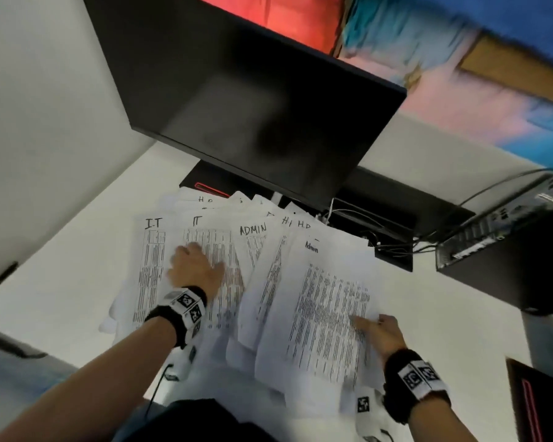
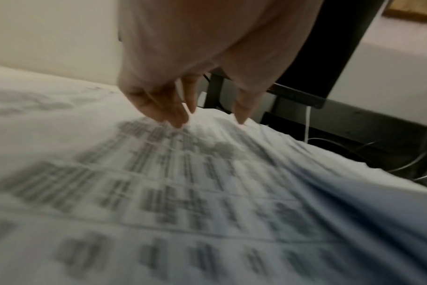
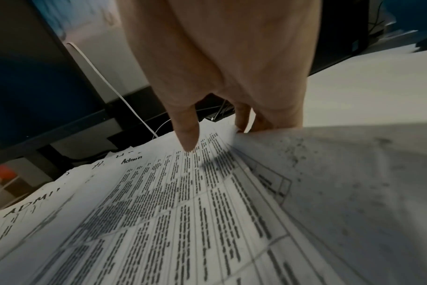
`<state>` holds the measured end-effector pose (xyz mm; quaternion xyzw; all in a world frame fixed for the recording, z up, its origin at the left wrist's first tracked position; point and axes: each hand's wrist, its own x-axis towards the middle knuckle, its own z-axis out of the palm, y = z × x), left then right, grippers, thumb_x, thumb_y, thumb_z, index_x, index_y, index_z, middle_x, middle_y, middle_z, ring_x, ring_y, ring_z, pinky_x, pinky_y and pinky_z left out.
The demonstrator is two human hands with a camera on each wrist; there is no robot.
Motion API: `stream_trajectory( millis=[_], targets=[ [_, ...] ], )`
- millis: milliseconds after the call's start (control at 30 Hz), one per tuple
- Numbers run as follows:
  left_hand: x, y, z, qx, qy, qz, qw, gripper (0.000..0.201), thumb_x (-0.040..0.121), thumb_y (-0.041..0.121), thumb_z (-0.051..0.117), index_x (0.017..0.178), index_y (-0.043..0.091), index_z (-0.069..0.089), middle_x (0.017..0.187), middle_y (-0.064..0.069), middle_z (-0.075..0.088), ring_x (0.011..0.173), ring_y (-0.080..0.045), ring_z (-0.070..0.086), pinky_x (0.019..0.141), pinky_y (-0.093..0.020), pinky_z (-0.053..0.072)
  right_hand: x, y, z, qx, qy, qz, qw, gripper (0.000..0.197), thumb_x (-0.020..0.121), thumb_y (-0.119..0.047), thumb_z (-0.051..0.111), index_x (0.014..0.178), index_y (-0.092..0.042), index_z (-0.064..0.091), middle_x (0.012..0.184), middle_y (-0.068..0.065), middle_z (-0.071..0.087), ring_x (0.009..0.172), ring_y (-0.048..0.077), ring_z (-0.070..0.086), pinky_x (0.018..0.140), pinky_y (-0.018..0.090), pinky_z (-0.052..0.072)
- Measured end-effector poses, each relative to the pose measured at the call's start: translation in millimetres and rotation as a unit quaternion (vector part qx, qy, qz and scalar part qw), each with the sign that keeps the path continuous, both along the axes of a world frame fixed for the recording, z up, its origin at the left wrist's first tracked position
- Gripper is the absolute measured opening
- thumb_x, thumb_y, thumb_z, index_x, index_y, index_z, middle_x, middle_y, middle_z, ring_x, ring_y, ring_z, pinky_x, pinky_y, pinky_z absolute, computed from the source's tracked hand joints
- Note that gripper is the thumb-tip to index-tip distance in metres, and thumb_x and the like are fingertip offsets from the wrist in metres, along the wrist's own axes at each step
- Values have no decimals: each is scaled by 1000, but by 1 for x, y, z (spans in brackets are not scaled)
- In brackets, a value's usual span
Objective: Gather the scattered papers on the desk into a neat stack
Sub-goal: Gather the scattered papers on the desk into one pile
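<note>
Printed sheets (image 1: 224,250) lie fanned and overlapping on the white desk (image 1: 77,275), hand-labelled I.T, IT, ADMIN, H.R and Admin. My left hand (image 1: 195,269) lies on the IT sheet (image 1: 217,275), and its straight fingertips (image 2: 181,123) touch the paper (image 2: 159,192). My right hand (image 1: 377,330) pinches the right edge of the top Admin sheet (image 1: 326,307). In the right wrist view the thumb (image 3: 188,138) presses on top of that sheet (image 3: 183,212) while the fingers (image 3: 241,119) curl under its lifted edge.
A dark monitor (image 1: 262,116) on its stand hangs over the far end of the papers. Cables (image 1: 364,224) and a black shelf run behind them. A computer case (image 1: 505,250) stands at the right, a dark box (image 1: 537,406) at the near right corner.
</note>
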<state>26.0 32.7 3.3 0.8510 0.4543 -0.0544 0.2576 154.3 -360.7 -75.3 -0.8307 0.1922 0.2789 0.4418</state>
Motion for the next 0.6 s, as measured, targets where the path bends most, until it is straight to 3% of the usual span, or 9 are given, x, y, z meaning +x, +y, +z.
stream_trajectory(
  millis=[67, 133, 200, 233, 333, 400, 467, 533, 600],
  targets=[
    [-4, 13, 4, 20, 47, 23, 998, 77, 89, 53, 54, 140, -1, 36, 142, -22, 43, 128, -36, 45, 104, -51, 45, 6, 12, 6, 20, 14, -10, 1000, 123, 33, -63, 95, 134, -3, 57, 123, 11, 69, 105, 28, 70, 92, 43, 56],
    [-2, 11, 4, -2, 35, 2, 999, 74, 91, 55, 48, 142, 3, 38, 150, -18, 36, 136, -34, 38, 109, -50, 39, -13, 64, 71, 27, 26, -10, 999, 109, 55, -46, 95, 141, 2, 49, 132, 14, 62, 113, 32, 62, 87, 39, 54],
    [1, -5, -5, -7, 24, -62, 998, 74, 90, 58, 41, 146, 10, 36, 161, -13, 25, 146, -32, 27, 116, -52, 28, -17, 81, 78, 33, 38, -33, 998, 103, 71, -30, 90, 150, 4, 35, 149, 22, 48, 131, 38, 51, 100, 45, 47],
    [2, -14, -10, -11, 26, -99, 995, 75, 91, 60, 38, 149, 12, 32, 164, -11, 18, 149, -31, 22, 119, -53, 24, -19, 89, 80, 39, 47, -25, 998, 106, 69, -29, 91, 151, 4, 33, 152, 22, 46, 134, 39, 50, 106, 48, 44],
    [4, -30, -14, -44, 21, -189, 981, 75, 95, 61, 33, 153, 14, 26, 165, -7, 16, 151, -27, 19, 120, -50, 24, -18, 104, 73, 90, 21, -28, 995, 127, 35, -41, 101, 140, 4, 47, 134, 22, 62, 118, 38, 63, 101, 54, 49],
    [6, -24, -7, -59, -9, -194, 979, 61, 96, 53, 42, 141, 12, 45, 155, -8, 38, 141, -27, 38, 114, -47, 36, -18, 109, 74, 93, 24, -29, 995, 122, 44, -31, 100, 144, 7, 42, 130, 14, 59, 122, 42, 59, 102, 47, 47],
    [6, -6, 2, -30, -52, -121, 991, 52, 93, 47, 53, 132, 14, 53, 141, -7, 53, 127, -26, 51, 106, -45, 45, -16, 106, 75, 76, 27, -38, 996, 90, 73, -10, 86, 145, 11, 36, 129, 12, 55, 127, 45, 53, 100, 44, 44],
    [0, 26, 8, 42, -39, -5, 998, 62, 87, 50, 60, 133, 10, 50, 135, -12, 54, 123, -31, 51, 102, -48, 46, -15, 95, 73, 52, 30, -38, 997, 71, 78, -6, 79, 138, 13, 47, 126, 22, 64, 113, 43, 62, 95, 49, 49],
    [-15, 63, 11, 65, 20, 133, 989, 82, 80, 59, 65, 134, 2, 43, 133, -18, 49, 122, -36, 47, 100, -50, 44, -17, 90, 78, 44, 41, -30, 998, 55, 80, -4, 75, 127, 15, 55, 100, 20, 68, 88, 36, 65, 78, 42, 52]
  ],
)
